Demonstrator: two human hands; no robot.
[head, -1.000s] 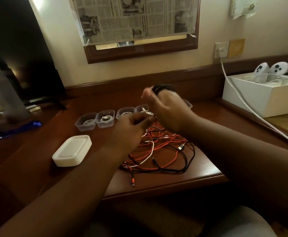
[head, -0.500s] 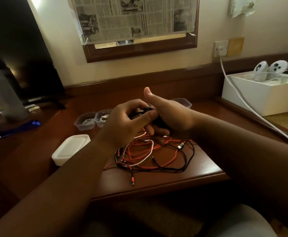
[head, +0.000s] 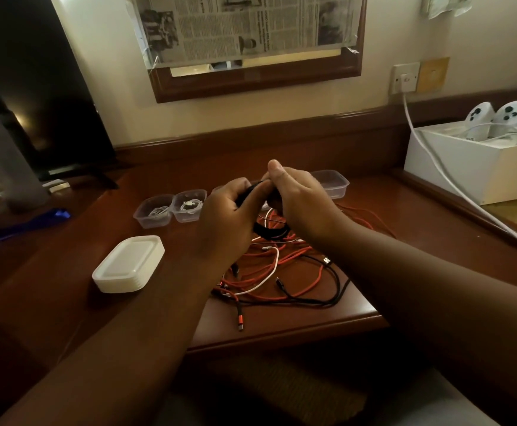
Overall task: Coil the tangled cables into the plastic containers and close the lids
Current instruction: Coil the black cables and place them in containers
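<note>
- Both hands have lifted slightly: left hand (head: 229, 216) and right hand (head: 300, 198) now grip the black coil (head: 271, 230) together, fingers curled round it, above the tangle (head: 284, 272).
- Wooden desk (head: 358, 312); open containers (head: 171, 207), stacked lids (head: 129, 264); newspaper (head: 244, 26) on wall.

My dark wooden desk (head: 358, 315) carries a tangle of red, black and white cables (head: 284, 278), a stack of white lids (head: 128, 264) to its left, and a row of clear plastic containers (head: 171, 209) behind (two hold coiled white cables).
</note>
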